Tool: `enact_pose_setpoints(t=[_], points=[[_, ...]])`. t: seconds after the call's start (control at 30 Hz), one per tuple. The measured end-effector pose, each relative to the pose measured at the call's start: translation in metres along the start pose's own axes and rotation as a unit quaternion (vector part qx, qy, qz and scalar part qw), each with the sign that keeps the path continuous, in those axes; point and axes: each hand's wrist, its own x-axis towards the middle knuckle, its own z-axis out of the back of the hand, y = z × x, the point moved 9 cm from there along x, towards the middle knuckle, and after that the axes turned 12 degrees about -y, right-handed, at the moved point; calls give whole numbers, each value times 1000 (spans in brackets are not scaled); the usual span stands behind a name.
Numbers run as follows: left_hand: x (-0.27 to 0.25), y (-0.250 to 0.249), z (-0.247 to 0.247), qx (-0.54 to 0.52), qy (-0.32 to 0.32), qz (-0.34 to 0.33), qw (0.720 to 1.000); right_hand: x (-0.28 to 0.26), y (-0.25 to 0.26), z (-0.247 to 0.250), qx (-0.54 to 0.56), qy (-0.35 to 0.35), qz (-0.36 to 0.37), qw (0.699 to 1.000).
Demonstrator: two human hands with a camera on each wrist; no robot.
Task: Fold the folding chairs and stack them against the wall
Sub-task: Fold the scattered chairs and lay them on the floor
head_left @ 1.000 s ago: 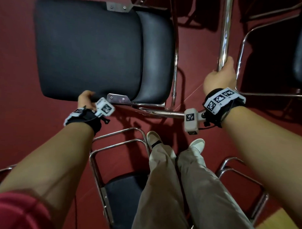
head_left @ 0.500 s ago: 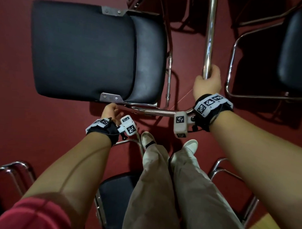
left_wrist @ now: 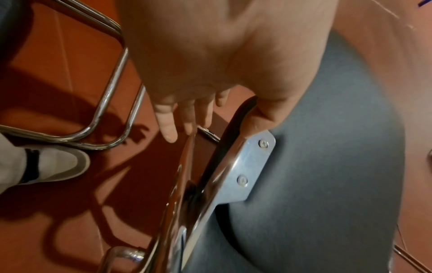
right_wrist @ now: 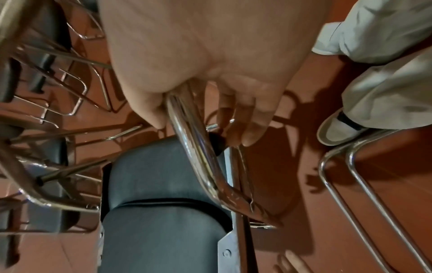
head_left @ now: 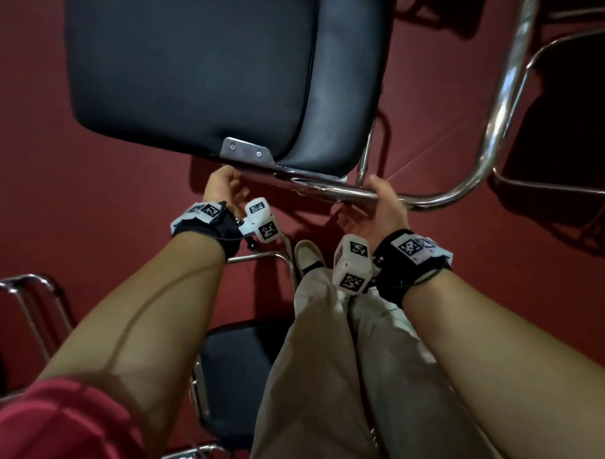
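The folding chair [head_left: 197,71] fills the head view from 10 to 1 o'clock, its black seat and backrest close together above the red floor [head_left: 72,204]. The left hand [head_left: 223,188] grips the seat's near edge beside the metal bracket [head_left: 247,153], thumb on the cushion, fingers [left_wrist: 168,127] reaching underneath. The right hand [head_left: 384,211] holds the chrome frame tube [head_left: 432,199], thumb and loosely curled fingers [right_wrist: 252,129] either side. More chairs [head_left: 241,371] stand around the person's legs.
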Motion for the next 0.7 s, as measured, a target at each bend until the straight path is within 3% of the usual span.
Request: enact_pose_setpoints(t=[0.1,0.27,0.33,0.4,0.7], points=[[21,-12,4,-9,14,-4,1000,4,4,3,20,-60,49,997],[52,-34,20,-65,-16,5,998,2,10,3,47,-105,90,989],[55,-46,16,-94,1,3,996,0,10,3,53,-117,99,987],[55,-59,11,-112,36,-7,993,-1,9,3,55,-122,103,986],[66,-78,7,-94,61,-43,993,8,9,2,60,-103,105,987]])
